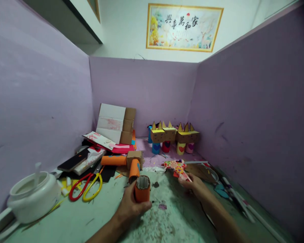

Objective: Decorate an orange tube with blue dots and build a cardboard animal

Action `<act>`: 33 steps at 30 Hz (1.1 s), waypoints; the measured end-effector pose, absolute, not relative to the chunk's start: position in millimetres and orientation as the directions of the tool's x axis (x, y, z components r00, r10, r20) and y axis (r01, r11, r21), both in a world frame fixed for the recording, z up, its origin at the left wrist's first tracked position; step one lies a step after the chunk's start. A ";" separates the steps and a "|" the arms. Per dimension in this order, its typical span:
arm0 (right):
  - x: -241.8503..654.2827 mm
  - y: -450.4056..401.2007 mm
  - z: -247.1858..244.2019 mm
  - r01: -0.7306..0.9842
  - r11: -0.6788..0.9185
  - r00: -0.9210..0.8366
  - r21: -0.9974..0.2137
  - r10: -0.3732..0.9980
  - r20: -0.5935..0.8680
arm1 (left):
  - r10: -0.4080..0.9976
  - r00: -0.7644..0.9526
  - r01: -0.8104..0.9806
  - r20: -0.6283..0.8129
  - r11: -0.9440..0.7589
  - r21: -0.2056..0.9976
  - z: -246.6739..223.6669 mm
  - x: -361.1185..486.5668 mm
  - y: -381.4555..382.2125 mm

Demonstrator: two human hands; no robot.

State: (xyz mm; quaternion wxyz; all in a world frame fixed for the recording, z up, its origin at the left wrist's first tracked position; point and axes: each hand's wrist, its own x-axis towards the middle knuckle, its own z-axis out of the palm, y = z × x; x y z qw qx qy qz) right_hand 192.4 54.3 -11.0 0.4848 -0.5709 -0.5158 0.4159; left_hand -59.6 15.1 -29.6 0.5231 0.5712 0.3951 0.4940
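My left hand (128, 204) is closed around a short orange cardboard tube (143, 194), held upright with its open top showing a corrugated inner wall. My right hand (194, 185) grips the handle of a flower-patterned hot glue gun (175, 165), its nozzle pointing left. A dark cord trails below that hand. Just beyond the held tube lie two more orange tubes, one lying sideways (114, 160) and one angled toward me (134, 169), beside a small brown cardboard box (135, 157). Whether these pieces are joined, I cannot tell.
Scissors (88, 187) with red and yellow handles lie left, near a white ceramic pot (32, 199). A phone (73, 160) and folded cardboard (114, 123) sit behind. Several cardboard figures (158, 136) stand at the back. Pens (234, 195) lie right; purple walls (142, 87) enclose the table.
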 end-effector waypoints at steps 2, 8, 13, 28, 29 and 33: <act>190.1 52.1 -13.3 0.112 0.027 0.132 -0.993 0.990 0.042 | 0.970 0.183 -0.061 0.158 -0.149 0.987 -29.8 -59.7 15.8; 193.1 40.3 3.5 -0.064 0.130 0.203 -0.989 0.972 0.114 | 0.976 0.179 0.027 0.128 -0.135 0.991 -23.3 -59.3 14.9; 184.8 24.5 21.0 -0.324 0.000 -0.053 -0.946 0.998 0.018 | 0.972 0.173 0.073 0.159 -0.173 0.982 -15.0 -57.1 9.7; 172.4 -12.4 6.8 -0.057 0.195 -0.250 -0.979 0.947 0.203 | 0.982 0.092 0.346 0.164 -0.186 0.920 4.6 -54.6 -0.6; 173.3 -12.0 6.5 -0.039 0.203 -0.271 -0.978 0.940 0.206 | 0.981 0.080 0.332 0.179 -0.196 0.923 4.8 -55.3 -0.8; 174.3 -9.7 5.6 0.035 0.238 -0.296 -0.971 0.930 0.218 | 0.976 -0.012 0.222 0.216 -0.208 0.953 5.1 -60.2 -1.1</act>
